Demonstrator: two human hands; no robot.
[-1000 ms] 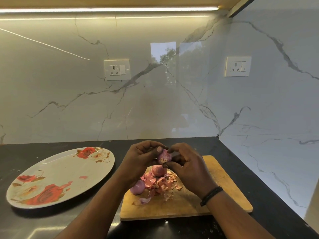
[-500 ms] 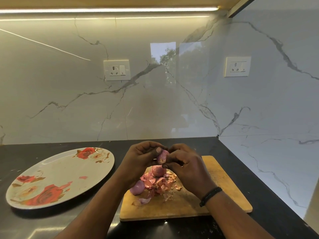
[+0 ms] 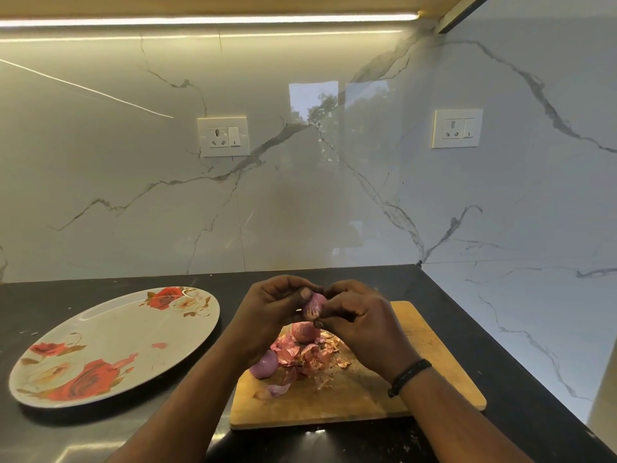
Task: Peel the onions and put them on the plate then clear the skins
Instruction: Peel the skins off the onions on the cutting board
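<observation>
Above the wooden cutting board (image 3: 367,401), held clear of it: one small purple onion (image 3: 314,306), partly skinned, its long axis roughly upright with a slight lean, which end is root or tip not discernible

Left hand (image 3: 272,310): fingers curled round the onion from the left, thumb tip pressed on its upper side

Right hand (image 3: 362,324): fingers curled, fingertips pinching at the onion's right and lower edge; whether they hold loose skin or the bulb itself cannot be told. A dark braided band (image 3: 409,375) sits on this wrist

On the board, directly below the hands: a second onion (image 3: 304,331), reddish skin still on, resting atop a heap of peeled skins (image 3: 305,355), pink and papery. A peeled onion (image 3: 264,365), smooth and purple, lies at the heap's left edge, touching it. A small pale piece (image 3: 277,389) lies near the board's front left

Left of the board, apart from it: an oval plate (image 3: 140,324), pale with red rose print, holding no onions; a small pink fleck shows on its face

Surface: black countertop (image 3: 467,439), glossy, with scattered specks. Surround: white marble-veined wall panels meeting at a corner, two socket plates (image 3: 223,137) (image 3: 457,128), a light strip (image 3: 207,20) overhead
</observation>
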